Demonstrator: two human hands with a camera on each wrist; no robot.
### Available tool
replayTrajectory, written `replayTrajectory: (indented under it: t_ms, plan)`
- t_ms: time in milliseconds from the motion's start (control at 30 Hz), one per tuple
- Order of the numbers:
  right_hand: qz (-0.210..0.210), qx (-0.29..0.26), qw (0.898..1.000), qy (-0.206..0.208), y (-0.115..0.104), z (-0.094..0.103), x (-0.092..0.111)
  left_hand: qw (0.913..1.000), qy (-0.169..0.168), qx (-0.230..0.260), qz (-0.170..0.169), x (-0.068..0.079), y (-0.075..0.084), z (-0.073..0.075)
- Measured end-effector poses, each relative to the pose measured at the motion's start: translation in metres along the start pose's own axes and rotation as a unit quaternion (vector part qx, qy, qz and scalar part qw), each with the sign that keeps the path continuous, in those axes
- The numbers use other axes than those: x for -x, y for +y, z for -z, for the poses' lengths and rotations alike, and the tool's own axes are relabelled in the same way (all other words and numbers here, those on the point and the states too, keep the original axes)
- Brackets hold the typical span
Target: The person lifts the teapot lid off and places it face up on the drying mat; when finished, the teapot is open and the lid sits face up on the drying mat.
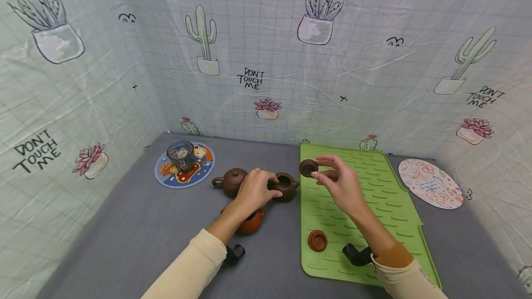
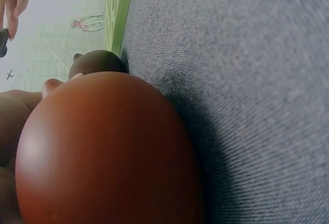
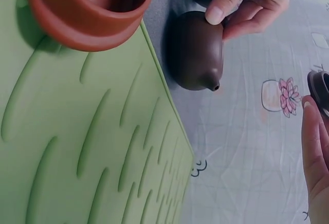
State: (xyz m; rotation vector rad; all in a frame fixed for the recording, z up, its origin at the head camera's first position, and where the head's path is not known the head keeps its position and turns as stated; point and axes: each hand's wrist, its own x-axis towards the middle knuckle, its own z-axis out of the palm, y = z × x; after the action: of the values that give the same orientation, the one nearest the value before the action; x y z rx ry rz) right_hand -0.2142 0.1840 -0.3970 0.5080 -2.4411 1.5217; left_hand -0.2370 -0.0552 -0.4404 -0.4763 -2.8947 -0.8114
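Note:
My left hand (image 1: 258, 187) grips an uncovered dark brown teapot (image 1: 287, 192) at its handle side, thumb close to the rim. In the right wrist view this teapot's spout (image 3: 213, 82) points away from the left hand (image 3: 254, 3). Between thumb and fingers, my right hand (image 1: 342, 183) pinches a dark brown teapot lid (image 1: 308, 168), raised over the mat's left edge with its hollow underside showing. Beneath my left forearm sits a reddish-orange teapot (image 1: 251, 223), partly hidden; it fills the left wrist view. Its matching-coloured lid (image 1: 317, 241) lies on the green mat (image 1: 345, 262).
A second dark brown teapot (image 1: 233, 182), lid on, stands left of my left hand. Farther left, a glass cup (image 1: 181, 155) rests on a round blue patterned mat (image 1: 164, 179). An oval floral mat (image 1: 432, 186) lies right of the green one. Printed cloth (image 1: 266, 22) walls the table's back.

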Motion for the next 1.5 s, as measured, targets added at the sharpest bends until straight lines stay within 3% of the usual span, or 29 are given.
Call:
replayTrajectory:
  t_ms: [300, 767, 1133, 1500]
  plan:
    - [0.021, 0.02, 1.0, 0.004, 0.002, 0.005, 0.007, 1.0, 0.002, -0.002, 0.001, -0.001, 0.0, 0.001]
    - [-0.008, 0.066, 0.998, -0.023, 0.019, 0.014, 0.023, 0.9997, -0.02, 0.0, 0.016, 0.0, 0.002, 0.003]
    - [-0.014, 0.094, 0.992, -0.08, 0.034, 0.01, 0.033, 0.9998, -0.014, 0.006, 0.012, 0.001, 0.002, 0.004]
    - [-0.039, 0.134, 0.975, -0.172, 0.046, 0.007, 0.042, 0.9996, -0.019, 0.017, 0.014, 0.002, 0.002, 0.005]
